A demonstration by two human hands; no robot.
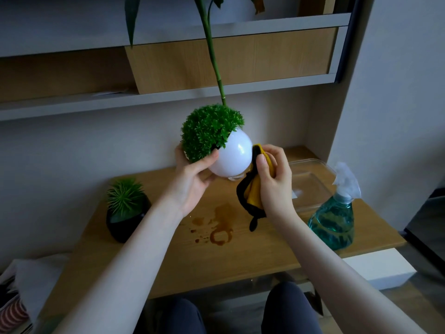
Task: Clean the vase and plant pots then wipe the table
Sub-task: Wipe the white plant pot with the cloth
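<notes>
- Bottom of frame: the person's knees, seated close to the wooden bench (240, 256); forearms reach up from the lower corners toward centre frame.
- Centre of bench: brown spill stain (220, 227), not yet wiped. Judged: table step comes later.
- Left of centre: black pot (122, 224) with spiky plant, upright on bench, untouched.
- Right: spray bottle (333, 225) of blue-green liquid, upright; behind it a clear tray (313, 179).
- Centre frame, lifted off the bench: white pot (230, 156). Left hand (192, 172) curled round it, thumb across the front near the foliage, probably to steady it for rubbing.
- Pot tilted: long axis slants, green foliage toward upper left, rounded base toward lower right.
- Right hand (269, 174) clamped on a yellow-black cloth (252, 189), pressed against the pot's right flank; loose end hangs down.
- Behind: tall green stem (212, 49) rising to the top; its vase is mostly hidden by the white pot.
</notes>
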